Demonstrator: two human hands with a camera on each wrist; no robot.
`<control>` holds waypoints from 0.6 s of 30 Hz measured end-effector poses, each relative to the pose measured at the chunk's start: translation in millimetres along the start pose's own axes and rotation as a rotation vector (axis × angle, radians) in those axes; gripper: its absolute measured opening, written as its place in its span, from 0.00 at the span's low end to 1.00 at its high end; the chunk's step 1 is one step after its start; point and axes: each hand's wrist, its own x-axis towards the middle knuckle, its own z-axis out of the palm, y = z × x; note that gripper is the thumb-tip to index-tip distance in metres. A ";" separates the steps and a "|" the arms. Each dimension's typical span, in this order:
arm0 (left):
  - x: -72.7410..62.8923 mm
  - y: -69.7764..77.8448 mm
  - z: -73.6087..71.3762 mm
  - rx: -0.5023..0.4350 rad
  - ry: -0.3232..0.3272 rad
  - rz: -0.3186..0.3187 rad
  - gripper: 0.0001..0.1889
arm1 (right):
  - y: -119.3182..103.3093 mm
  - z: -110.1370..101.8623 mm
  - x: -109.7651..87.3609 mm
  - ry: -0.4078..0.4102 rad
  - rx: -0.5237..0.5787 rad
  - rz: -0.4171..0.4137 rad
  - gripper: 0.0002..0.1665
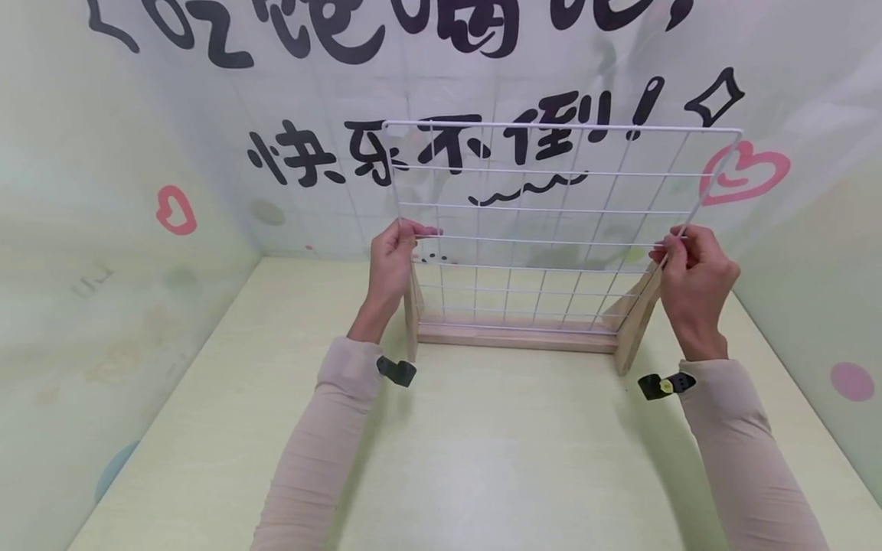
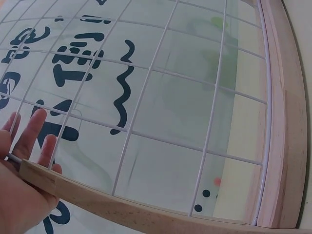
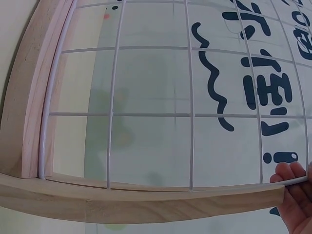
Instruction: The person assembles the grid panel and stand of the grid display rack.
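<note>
A white wire grid panel (image 1: pixel 565 127) stands upright in a wooden stand (image 1: pixel 517 338), its lower edge along the base bar and its sides running up past two slanted side pieces. My left hand (image 1: pixel 391 264) grips the panel's left edge just above the top of the left side piece (image 2: pixel 97 204), fingers behind the wires. On the opposite side, my right hand (image 1: pixel 697 287) pinches the right edge wire at the top of the right side piece (image 3: pixel 146 202). In the right wrist view only some fingers (image 3: pixel 292 173) of that hand show.
The stand rests on a pale table (image 1: pixel 496 459). Behind it hangs a whitish backdrop (image 1: pixel 331 222) with black lettering and pink hearts. Similar light walls rise along the table's left (image 1: pixel 83 291) and right sides. Each wrist wears a dark strap (image 1: pixel 396 372).
</note>
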 end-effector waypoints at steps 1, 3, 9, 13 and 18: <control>-0.4 0.5 -0.5 0.005 -0.001 0.002 0.18 | -0.2 0.4 -0.3 0.001 -0.001 0.002 0.15; -0.9 0.9 -1.9 0.023 -0.004 0.002 0.18 | -0.2 1.1 -1.1 0.000 -0.007 0.005 0.16; -3.2 3.0 -9.4 0.109 -0.058 -0.015 0.21 | -0.3 1.5 -1.6 -0.014 -0.003 0.012 0.17; -5.6 7.2 -18.3 0.218 -0.137 -0.005 0.22 | -1.6 -4.7 -2.2 -0.020 -0.015 0.020 0.16; -14.2 10.1 -41.1 0.426 -0.178 0.079 0.22 | 0.9 -22.8 -10.0 -0.049 -0.100 0.018 0.20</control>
